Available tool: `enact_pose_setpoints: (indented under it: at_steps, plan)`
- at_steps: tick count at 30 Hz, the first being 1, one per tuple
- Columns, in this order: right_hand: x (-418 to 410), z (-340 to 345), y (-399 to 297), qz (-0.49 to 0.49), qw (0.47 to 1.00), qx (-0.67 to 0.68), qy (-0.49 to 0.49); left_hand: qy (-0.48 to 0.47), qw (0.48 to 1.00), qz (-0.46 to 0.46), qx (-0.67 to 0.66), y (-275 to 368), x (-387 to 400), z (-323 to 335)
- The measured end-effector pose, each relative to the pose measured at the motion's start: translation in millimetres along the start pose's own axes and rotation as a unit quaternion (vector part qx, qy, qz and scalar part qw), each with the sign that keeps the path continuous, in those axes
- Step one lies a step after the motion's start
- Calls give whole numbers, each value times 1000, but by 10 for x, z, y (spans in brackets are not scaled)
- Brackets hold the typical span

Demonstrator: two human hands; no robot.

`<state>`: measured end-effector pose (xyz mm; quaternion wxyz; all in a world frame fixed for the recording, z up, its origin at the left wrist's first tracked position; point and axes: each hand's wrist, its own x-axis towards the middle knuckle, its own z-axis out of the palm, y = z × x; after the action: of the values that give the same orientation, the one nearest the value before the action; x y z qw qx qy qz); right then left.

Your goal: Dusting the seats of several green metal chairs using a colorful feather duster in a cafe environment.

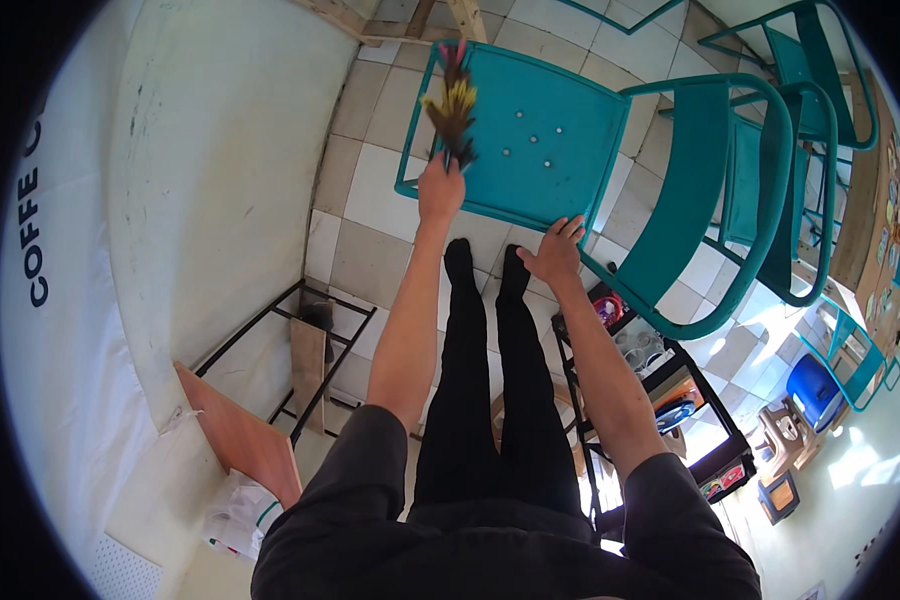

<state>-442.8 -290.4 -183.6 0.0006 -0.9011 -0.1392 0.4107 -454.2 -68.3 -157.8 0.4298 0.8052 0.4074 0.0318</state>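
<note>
My left hand (442, 193) grips the lower end of a feather duster (454, 101) with brown, yellow and pinkish-red feathers. Its feathers lie over the left side of a teal metal chair's seat (540, 97), slightly blurred. Several small round holes pierce the middle of the seat. At the seat's near right corner rests my right hand (560, 251), fingers spread on the edge and holding nothing. To the right rises the chair's curved backrest (675, 195) with its tubular frame.
More teal chairs (787, 60) stand behind at the right, beside a wooden counter (870, 217). A black metal rack (697, 375) with glasses is by my right arm. At left are a wall (247, 150), a black frame (247, 337) and a reddish-brown board (240, 435).
</note>
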Motion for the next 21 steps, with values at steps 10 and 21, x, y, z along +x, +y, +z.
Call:
enact_pose_setpoints:
  at_steps: [10,21]
  plan:
    - [223,55,-56,14,990,-94,100,15,994,-87,-64,-186,-631,-528]
    - [260,-6,-107,25,990,-94,102,34,995,-48,77,-662,-623,-264]
